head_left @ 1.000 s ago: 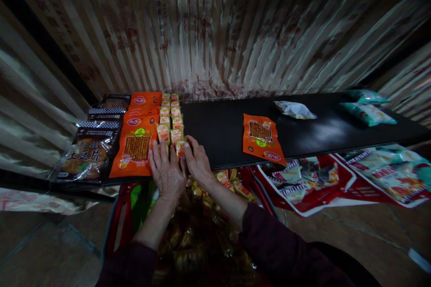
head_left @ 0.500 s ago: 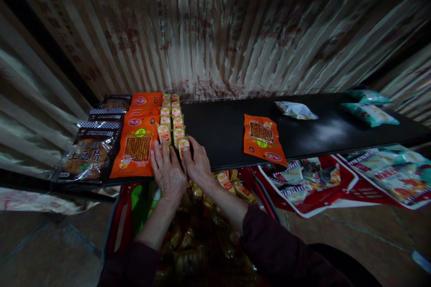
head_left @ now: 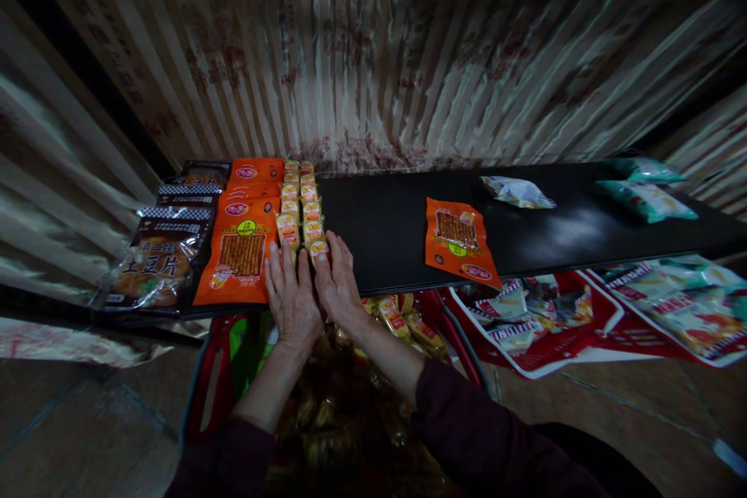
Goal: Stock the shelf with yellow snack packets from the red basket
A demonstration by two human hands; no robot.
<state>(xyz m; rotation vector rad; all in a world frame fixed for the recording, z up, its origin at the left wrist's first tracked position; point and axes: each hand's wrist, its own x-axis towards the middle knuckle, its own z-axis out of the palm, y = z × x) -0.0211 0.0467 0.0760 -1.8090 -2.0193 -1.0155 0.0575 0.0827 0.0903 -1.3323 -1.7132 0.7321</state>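
Observation:
Small yellow-wrapped snack packs (head_left: 312, 212) stand in two columns on the black shelf (head_left: 379, 210), running from back to front. My left hand (head_left: 293, 299) lies against the front of the left column, fingers stretched out and slightly spread. Beside it, my right hand (head_left: 339, 280) rests at the front of the right column, its fingers extended along that column's outer side and its thumb near the front pack. The undersides of both hands are hidden. Just left of my left hand lie orange snack bags (head_left: 242, 249), overlapping in a row.
Dark potato-chip bags (head_left: 155, 261) fill the shelf's left end. Further right lie a single orange bag (head_left: 461, 241), a white packet (head_left: 518, 192) and green-white packets (head_left: 645, 200). Below stand a red basket (head_left: 211, 373) of yellow packs and red baskets (head_left: 607, 331) of snack bags.
Both hands stay at the front of the two columns, with slight finger shifts. The right fingers sit a little further forward along the packs. The view has shifted slightly.

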